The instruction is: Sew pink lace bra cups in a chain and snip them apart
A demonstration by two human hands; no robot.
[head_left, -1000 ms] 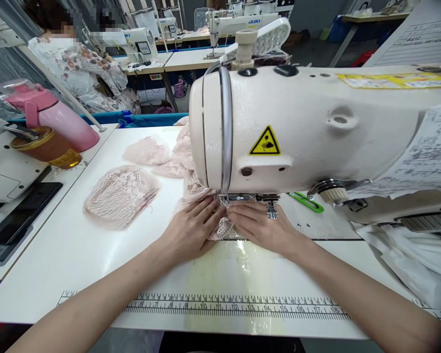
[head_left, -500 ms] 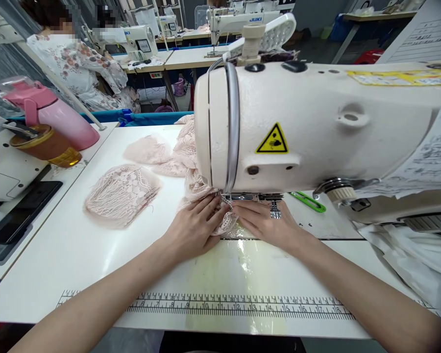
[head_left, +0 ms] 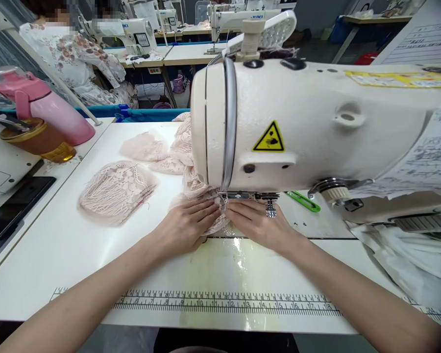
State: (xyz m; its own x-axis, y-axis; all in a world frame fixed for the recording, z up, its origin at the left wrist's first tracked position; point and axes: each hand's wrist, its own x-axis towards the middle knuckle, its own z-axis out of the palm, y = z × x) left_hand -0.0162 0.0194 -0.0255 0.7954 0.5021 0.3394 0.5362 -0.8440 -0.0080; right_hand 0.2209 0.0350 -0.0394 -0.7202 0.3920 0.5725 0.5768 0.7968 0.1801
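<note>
Left hand (head_left: pixel 189 223): lying palm down on the pink lace (head_left: pixel 191 182), fingers together and stretched towards the needle area; whether thumb and fingers pinch the cloth, I cannot tell.
Right hand (head_left: pixel 260 220): palm down just right of the lace, fingertips at its edge, partly behind the metal parts; its grip is likewise hidden.
Pink lace: bunched on the table (head_left: pixel 59 255), running from under the left hand to the far side, left of the sewing machine (head_left: pixel 308 127) head.
Loose lace piece (head_left: pixel 117 192): flat on the table, left of the bunch.
Green cutter (head_left: pixel 304 202): beneath the machine arm, right of the right hand.
Ruler marks (head_left: pixel 198 301): along the near edge.
Far left: pink bottle (head_left: pixel 62 115) beside an amber cup (head_left: pixel 40 139).
Left: black phone (head_left: pixel 18 208), nearer than the cup.
</note>
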